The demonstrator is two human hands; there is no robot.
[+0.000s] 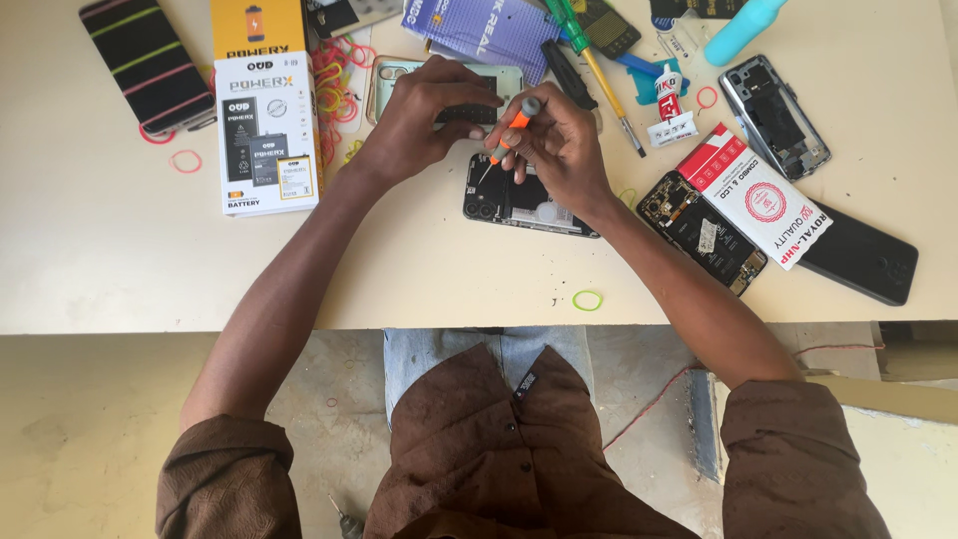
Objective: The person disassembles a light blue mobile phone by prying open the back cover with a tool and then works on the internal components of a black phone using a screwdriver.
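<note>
Hands at work over an opened phone [519, 203] lying back-up on a cream table [130, 279], its cover off and its dark insides showing, the camera cluster at its left end. The right hand [559, 145] pinches a small orange-and-grey screwdriver [509, 130] between thumb and fingers, the tool tilted so that its tip points down at the phone's upper left edge. The left hand [424, 115], fingers curled and pressed together, grips a small black part [467, 114] just above the phone, knuckles close to the right hand's fingertips (whether the two hands touch cannot be told). Behind them lies a pale green phone shell [504, 75], mostly hidden by the left hand.

To the left sits a white battery box [264, 135] with a yellow box [257, 28] above it, a tangle of coloured rubber bands [334, 85] beside them, and a dark striped phone [145, 62] near the far left corner. To the right, a second stripped phone [699, 235] lies partly under a red-and-white carton [753, 195], with a black phone [863, 262] beside it and a bare grey frame [773, 115] farther back. A green-handled screwdriver [589, 55], a small glue tube [667, 88] and a turquoise bottle [743, 28] lie along the far edge. One green rubber band [588, 299] rests near the front edge. The person wears a brown shirt with sleeves pushed up.
</note>
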